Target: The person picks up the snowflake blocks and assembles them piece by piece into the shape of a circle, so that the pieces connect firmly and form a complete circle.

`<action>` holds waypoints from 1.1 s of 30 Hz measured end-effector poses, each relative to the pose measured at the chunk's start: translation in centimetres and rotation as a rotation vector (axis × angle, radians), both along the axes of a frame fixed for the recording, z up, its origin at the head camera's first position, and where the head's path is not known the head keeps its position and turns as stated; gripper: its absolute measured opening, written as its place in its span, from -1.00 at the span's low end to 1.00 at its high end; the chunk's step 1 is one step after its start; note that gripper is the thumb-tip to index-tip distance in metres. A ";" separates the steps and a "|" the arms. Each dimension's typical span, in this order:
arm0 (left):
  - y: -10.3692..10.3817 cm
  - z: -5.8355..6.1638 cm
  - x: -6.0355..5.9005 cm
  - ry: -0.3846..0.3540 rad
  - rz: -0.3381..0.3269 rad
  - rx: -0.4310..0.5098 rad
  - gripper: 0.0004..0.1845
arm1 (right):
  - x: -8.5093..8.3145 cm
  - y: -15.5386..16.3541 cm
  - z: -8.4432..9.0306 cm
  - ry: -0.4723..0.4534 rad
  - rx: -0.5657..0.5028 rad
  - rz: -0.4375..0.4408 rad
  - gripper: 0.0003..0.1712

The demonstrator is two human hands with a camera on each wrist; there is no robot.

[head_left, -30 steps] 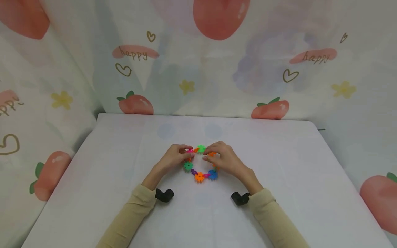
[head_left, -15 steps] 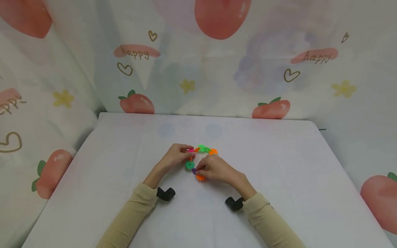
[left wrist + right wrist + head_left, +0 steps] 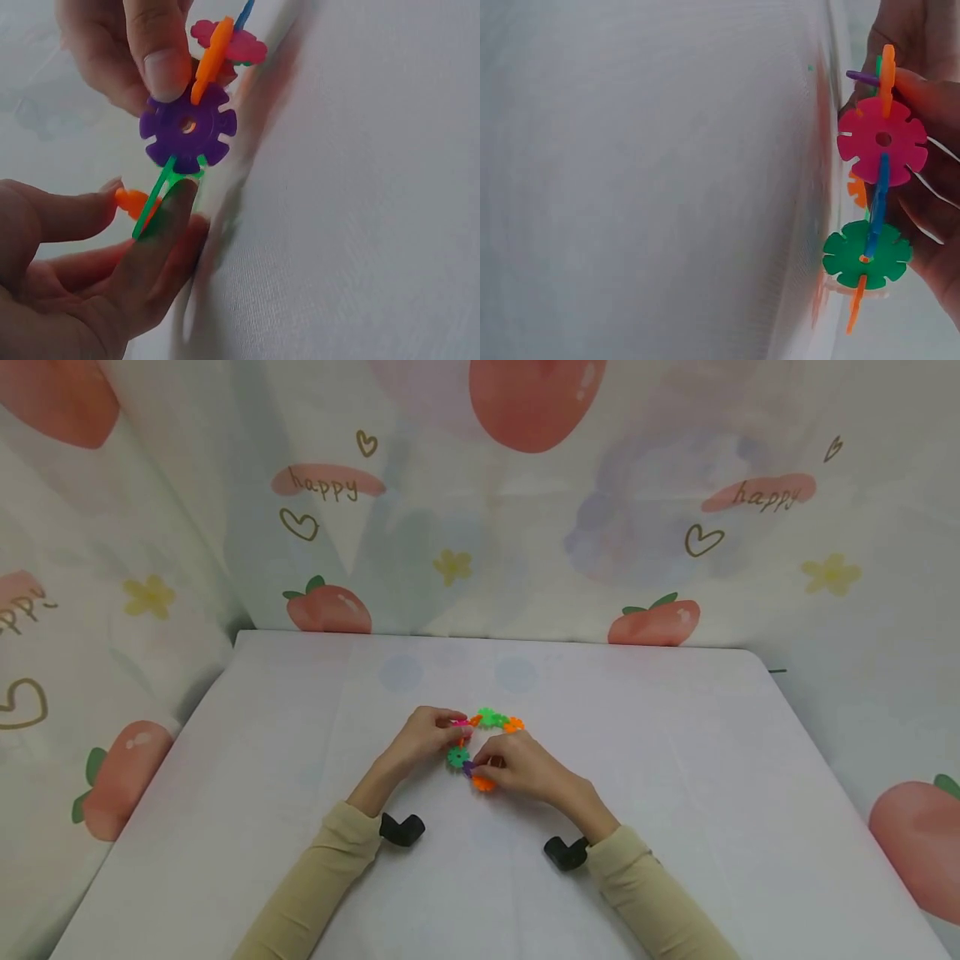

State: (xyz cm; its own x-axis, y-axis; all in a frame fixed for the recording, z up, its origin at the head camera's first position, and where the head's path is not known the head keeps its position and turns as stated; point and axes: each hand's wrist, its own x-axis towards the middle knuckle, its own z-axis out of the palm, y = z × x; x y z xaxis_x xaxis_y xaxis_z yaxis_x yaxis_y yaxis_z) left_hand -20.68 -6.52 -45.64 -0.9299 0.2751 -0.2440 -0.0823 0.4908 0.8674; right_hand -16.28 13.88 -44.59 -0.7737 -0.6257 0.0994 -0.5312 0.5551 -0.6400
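Observation:
Slotted plastic flower discs of many colours are joined edge to edge in a ring held between the two hands. My left hand (image 3: 425,734) holds the far left side, its thumb and fingers around an orange disc (image 3: 133,201) and a green disc (image 3: 148,202) in the left wrist view. My right hand (image 3: 525,766) pinches a purple disc (image 3: 189,139) on the near side. An orange disc (image 3: 483,784) follows it in the chain, then a pink disc (image 3: 877,154), a blue one (image 3: 877,217) and a green one (image 3: 847,259) in the right wrist view. The right hand hides part of the ring.
A white cloth covers the table (image 3: 300,693), with patterned curtains (image 3: 495,527) standing at its back and sides. Black camera mounts (image 3: 402,831) sit at both wrists.
My right hand has moved from the ring's far right side to its near side and pinches the purple disc there. My left hand stays at the far left.

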 end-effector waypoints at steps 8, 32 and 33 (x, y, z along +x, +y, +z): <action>0.3 0.2 0.5 0.013 0.064 -0.007 -0.59 | 0.4 -0.4 0.1 0.118 0.045 -0.037 -0.92; 1.7 0.3 1.0 -0.022 0.207 0.044 -0.61 | 0.8 -0.9 -0.6 0.168 0.039 -0.248 -0.95; 1.7 0.3 1.0 -0.016 0.199 0.039 -0.61 | 0.8 -0.9 -0.6 0.167 0.041 -0.246 -0.95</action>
